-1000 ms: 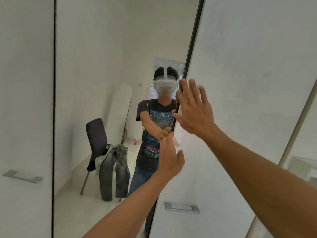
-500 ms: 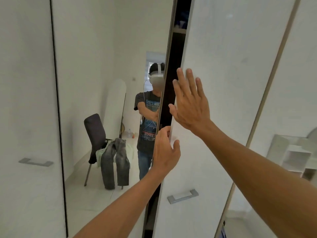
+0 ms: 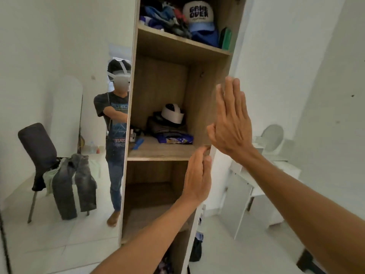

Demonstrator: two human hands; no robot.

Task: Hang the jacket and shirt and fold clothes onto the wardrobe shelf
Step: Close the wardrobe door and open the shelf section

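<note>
Since the earlier frame the door (image 3: 266,46) stands far wider open, exposing the wardrobe shelves (image 3: 158,153). At its edge sits the left hand (image 3: 197,177), on its face the right hand (image 3: 231,123), both with fingers straight.

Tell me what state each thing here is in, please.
wardrobe door: open, shelves exposed.
top shelf: crammed with garments and a cap.
middle shelf: partly filled, folded clothes at the back.
left hand: open, fingertips at the door's edge.
right hand: open, flat against the door.
jeans: unfolded, draped over the chair in the mirror.
</note>
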